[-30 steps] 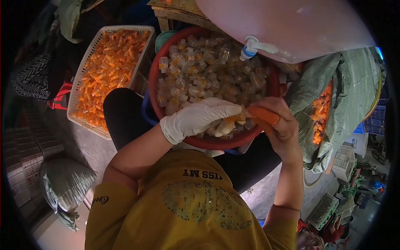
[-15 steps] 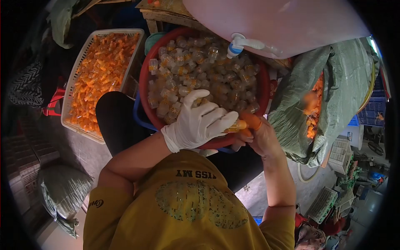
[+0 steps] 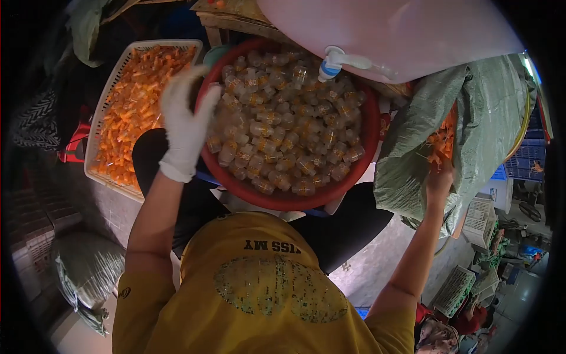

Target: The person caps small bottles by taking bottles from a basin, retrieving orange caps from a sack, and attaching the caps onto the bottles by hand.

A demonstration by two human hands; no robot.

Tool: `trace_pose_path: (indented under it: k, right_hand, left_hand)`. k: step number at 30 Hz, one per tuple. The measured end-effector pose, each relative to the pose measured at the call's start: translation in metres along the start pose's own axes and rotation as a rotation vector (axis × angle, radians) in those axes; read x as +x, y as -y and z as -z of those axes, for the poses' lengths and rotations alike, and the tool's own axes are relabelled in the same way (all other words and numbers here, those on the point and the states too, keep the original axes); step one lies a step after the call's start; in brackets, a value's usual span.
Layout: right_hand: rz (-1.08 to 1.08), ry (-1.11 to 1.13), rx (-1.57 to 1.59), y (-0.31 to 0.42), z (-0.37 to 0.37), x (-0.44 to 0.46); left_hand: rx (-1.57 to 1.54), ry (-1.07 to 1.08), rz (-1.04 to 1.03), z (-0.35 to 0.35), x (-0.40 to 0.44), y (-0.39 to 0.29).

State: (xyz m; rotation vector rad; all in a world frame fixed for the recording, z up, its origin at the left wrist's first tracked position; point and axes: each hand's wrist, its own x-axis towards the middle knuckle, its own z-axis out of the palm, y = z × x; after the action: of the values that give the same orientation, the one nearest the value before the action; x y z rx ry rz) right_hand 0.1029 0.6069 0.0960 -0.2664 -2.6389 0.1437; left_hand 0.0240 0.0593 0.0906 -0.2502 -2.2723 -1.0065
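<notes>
My left hand (image 3: 187, 124), in a white glove, is raised between the crate and the basin. Thumb and fingers are spread apart, the fingers smeared by motion, and I see nothing held. A red basin (image 3: 283, 203) in front of me holds many small clear bottles (image 3: 274, 133) with orange print. My right hand (image 3: 440, 180) reaches into the mouth of a green woven sack (image 3: 407, 159), at the small orange plastic pieces (image 3: 442, 138) inside. Its fingers are hidden among them. To the left, a white slatted crate (image 3: 94, 133) is full of orange-topped bottles (image 3: 132, 109).
A large pale translucent container with a blue-and-white tap (image 3: 331, 66) overhangs the basin's far side. Behind stands a wooden table (image 3: 236, 22). A tied sack (image 3: 91, 271) lies at lower left; crates (image 3: 480, 218) stand at right.
My hands have parted from the orange-tipped bottle they held over the basin's front. The left has swung left to the crate's edge, the right has moved right into the sack.
</notes>
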Motion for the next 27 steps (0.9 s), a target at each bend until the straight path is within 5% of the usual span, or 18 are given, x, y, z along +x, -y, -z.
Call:
trace_pose_path:
  k: [2, 5, 7, 9, 12, 13, 16, 23, 27]
  right_hand:
    - [0.166, 0.05, -0.137, -0.015, -0.007, -0.004]
    - [0.158, 0.045, -0.181, -0.041, -0.028, -0.007]
    - [0.203, -0.021, -0.182, -0.037, -0.024, -0.01]
    - [0.11, -0.067, -0.05, -0.029, -0.017, -0.014]
    - [-0.168, -0.101, 0.472, -0.032, -0.009, -0.021]
    - [-0.21, -0.127, 0.722, -0.026, -0.005, -0.019]
    - [-0.154, -0.081, 0.998, 0.023, 0.021, -0.006]
    - [0.187, 0.118, 1.131, 0.235, 0.051, 0.03]
    - [0.199, 0.125, 1.299, 0.287, 0.064, 0.061]
  left_hand:
    - [-0.054, 0.538, 0.045, -0.03, -0.009, -0.031]
    - [0.223, 0.764, -0.379, -0.101, -0.036, -0.056]
    - [0.341, 0.75, -0.486, -0.137, -0.043, -0.057]
    - [0.25, 0.648, -0.375, -0.151, -0.045, -0.054]
    - [-0.148, 0.428, -0.07, -0.153, -0.046, -0.05]
    - [-0.444, 0.654, 0.319, -0.13, -0.032, -0.061]
    - [-0.908, 0.529, 0.601, -0.116, -0.03, -0.056]
    - [-1.187, 0.468, 0.581, -0.112, -0.016, -0.07]
    - [-0.997, 0.418, 0.47, -0.107, -0.014, -0.073]
